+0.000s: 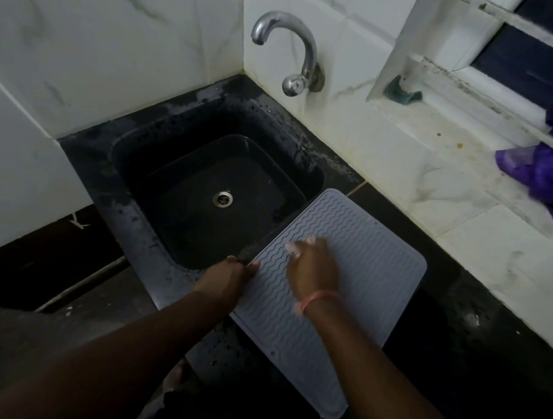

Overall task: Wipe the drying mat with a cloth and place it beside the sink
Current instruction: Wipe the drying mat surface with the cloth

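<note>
The grey drying mat (354, 276), ribbed with wavy lines and round-cornered, lies flat on the dark counter, beside the black sink (212, 187). The left hand (234, 278) pinches its edge; the right hand (312, 268) rests on it, fingers curled and blurred.

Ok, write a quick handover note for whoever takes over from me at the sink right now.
Left hand: grips the drying mat's left edge, at the sink's rim.
Right hand: on top of the mat, fingers curled; something pale shows at the fingertips, possibly the cloth, too blurred to tell.
Mat: lies flat on the dark counter right of the sink, its far corner overlapping the rim.
Done: mat is beside the sink.
Left: cannot tell how much is wiped; finish wiping, then settle the mat clear of the basin.
</note>
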Motion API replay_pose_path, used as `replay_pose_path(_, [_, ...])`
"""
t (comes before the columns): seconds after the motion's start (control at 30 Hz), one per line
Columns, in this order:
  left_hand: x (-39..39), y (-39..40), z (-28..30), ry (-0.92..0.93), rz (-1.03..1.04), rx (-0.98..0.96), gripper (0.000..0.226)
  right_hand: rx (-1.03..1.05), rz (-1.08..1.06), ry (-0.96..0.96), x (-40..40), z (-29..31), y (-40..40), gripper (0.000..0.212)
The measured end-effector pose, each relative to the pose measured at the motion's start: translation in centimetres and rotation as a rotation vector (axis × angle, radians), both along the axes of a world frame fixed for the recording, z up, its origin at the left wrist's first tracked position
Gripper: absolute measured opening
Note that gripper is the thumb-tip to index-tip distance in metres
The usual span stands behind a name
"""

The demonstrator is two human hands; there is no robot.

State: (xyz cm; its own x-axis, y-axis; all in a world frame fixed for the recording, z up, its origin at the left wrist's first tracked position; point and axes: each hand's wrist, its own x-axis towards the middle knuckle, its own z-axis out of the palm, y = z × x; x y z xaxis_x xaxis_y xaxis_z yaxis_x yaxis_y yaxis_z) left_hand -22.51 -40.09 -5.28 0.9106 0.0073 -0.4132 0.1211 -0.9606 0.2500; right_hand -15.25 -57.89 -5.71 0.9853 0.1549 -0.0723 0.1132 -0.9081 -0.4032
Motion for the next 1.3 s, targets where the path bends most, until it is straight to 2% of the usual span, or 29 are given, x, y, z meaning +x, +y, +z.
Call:
replay_pose_path(0.07, [0.1, 0.0, -0.1, 0.027, -0.019, -0.015, 0.043, 0.024, 0.100, 0.038, -5.1, -0.2, 1.5, 0.029])
replay_pose_path(0.2, [-0.2, 0.7, 0.1, 0.081, -0.101, 0.013, 0.062, 0.051, 0.185, 0.107, -9.4, -0.7, 2.4, 0.028])
replay_pose_path(0.27, [-1.3, 1.1, 0.3, 0.066, -0.103, 0.025, 0.063, 0.058, 0.191, 0.073, -7.3, -1.1, 1.4, 0.030])
replay_pose_path(0.4, [-3.1, 1.1, 0.0, -0.016, 0.037, -0.077, 0.033, -0.016, 0.043, 0.009, -0.2, -1.1, -0.9, 0.030])
replay_pose_path(0.53, [-4.5, 1.1, -0.3, -0.083, 0.095, -0.113, 0.024, -0.108, -0.090, -0.017, 3.2, 0.0, -0.5, 0.026])
replay_pose_path(0.67, [-4.9, 1.7, -0.6, -0.105, 0.135, -0.180, 0.019, -0.040, -0.015, -0.015, -2.5, 0.1, 2.0, 0.028])
replay_pose_path(0.83, [-4.8, 1.8, -0.7, -0.128, 0.104, -0.166, 0.014, 0.042, 0.154, 0.108, -12.1, -0.1, 4.1, 0.032])
replay_pose_path(1.0, [-5.1, 2.1, -0.8, -0.124, 0.105, -0.199, 0.016, 0.001, 0.201, 0.015, -6.6, -1.0, 1.9, 0.028])
replay_pose_path(1.17, [-5.5, 2.4, -1.2, -0.130, 0.147, -0.258, 0.017, -0.133, -0.051, -0.042, 1.6, -0.4, 0.6, 0.027])
replay_pose_path(1.23, [-5.9, 2.4, -1.2, -0.131, 0.211, -0.287, 0.023, -0.140, -0.093, -0.040, 1.4, 0.0, 1.6, 0.028])
replay_pose_path(1.3, [-6.0, 2.4, -1.2, -0.122, 0.261, -0.307, 0.023, -0.105, -0.031, -0.041, -1.2, 0.3, 2.8, 0.030])
